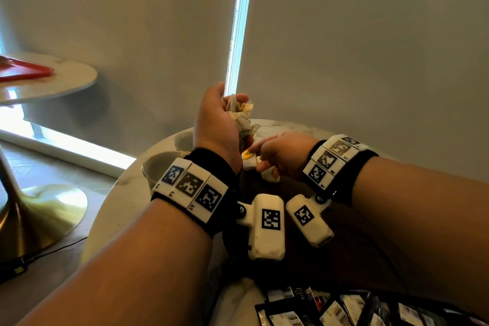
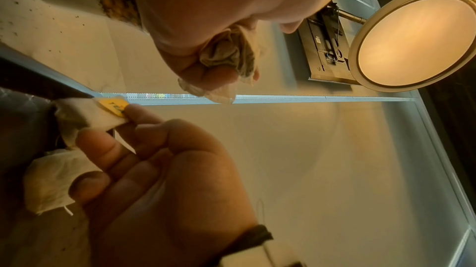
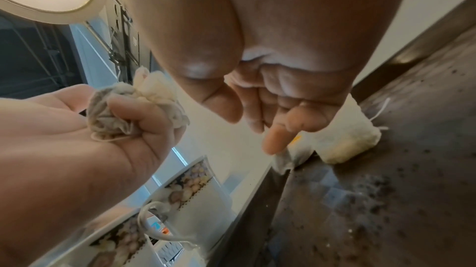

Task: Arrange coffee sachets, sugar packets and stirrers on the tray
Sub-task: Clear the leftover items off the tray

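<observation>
Marble tabletop [image 1: 127, 209] — perhaps speckled — beside blinds [image 1: 344, 47]

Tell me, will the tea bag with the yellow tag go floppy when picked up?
Probably floppy: the tea bag bends where the right hand pinches it. Likely light, since fingertips alone hold it. Possibly tearable: the left hand holds crumpled bags, and dark specks dot the tray.

- Dark sachets [image 1: 341, 308] with white barcodes lie in a messy pile.
- Dark tray [image 3: 386, 169] lies flat, with dark crumbs on it.
</observation>
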